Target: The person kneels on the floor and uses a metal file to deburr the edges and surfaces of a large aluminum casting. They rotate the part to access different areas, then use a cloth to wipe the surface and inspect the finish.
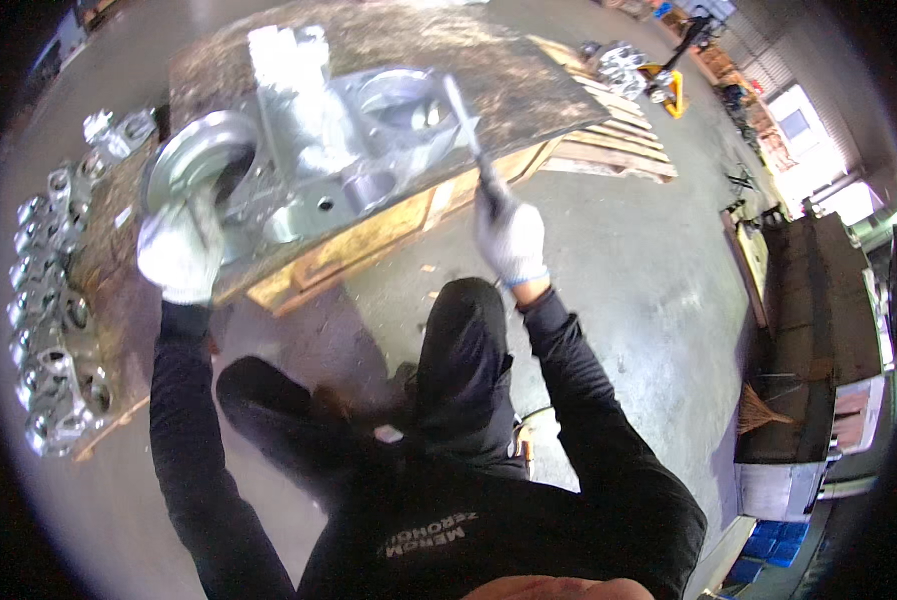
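A large silvery metal casting (314,150) with round openings lies on the wooden worktop in front of me. My left hand (181,248), in a white glove, grips the rim of its near-left ring, the fingers bent over the edge. In my gloved right hand (510,235) is a file (461,112), held by its dark handle. Its long, flat, pale blade points up and away, beside the casting's right-hand opening. Whether the blade touches the metal I cannot tell.
Several smaller metal castings (54,310) line the worktop's left side. The worktop (529,85) rests on pallet wood. Beyond its right corner are a slatted pallet (619,145) and a yellow pallet jack (677,95). Boxes and a broom (764,410) stand at the right.
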Demonstrator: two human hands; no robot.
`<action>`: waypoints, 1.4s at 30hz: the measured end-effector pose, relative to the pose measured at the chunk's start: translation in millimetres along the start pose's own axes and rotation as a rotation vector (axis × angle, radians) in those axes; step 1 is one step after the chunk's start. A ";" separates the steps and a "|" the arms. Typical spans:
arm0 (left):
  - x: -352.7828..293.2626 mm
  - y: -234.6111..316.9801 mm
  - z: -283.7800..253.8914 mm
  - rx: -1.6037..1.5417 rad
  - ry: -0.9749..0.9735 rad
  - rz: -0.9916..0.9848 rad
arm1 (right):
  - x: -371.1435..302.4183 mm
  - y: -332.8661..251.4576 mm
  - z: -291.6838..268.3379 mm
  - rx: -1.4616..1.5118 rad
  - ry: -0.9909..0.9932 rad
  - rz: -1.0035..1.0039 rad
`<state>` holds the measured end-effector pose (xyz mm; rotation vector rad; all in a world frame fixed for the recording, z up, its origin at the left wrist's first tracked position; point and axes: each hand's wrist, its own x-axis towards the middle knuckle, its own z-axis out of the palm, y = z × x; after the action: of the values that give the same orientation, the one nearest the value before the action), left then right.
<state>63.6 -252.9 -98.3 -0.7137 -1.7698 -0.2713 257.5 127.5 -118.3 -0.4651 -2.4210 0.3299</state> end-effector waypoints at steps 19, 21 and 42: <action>-10.5 -1.4 -0.8 -0.055 -0.058 -0.037 | -16.4 -27.1 7.5 0.211 -0.115 -0.078; -11.6 -1.1 -0.3 -0.027 -0.086 -0.042 | -18.7 -31.1 7.3 0.359 0.030 -0.254; -3.3 8.8 -3.9 0.052 -0.105 -0.134 | -45.0 -98.9 11.5 0.121 -0.121 -0.099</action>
<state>72.5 -249.1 -101.6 -0.5814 -1.9210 -0.2816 258.8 18.3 -117.6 -0.2783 -2.5126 0.4707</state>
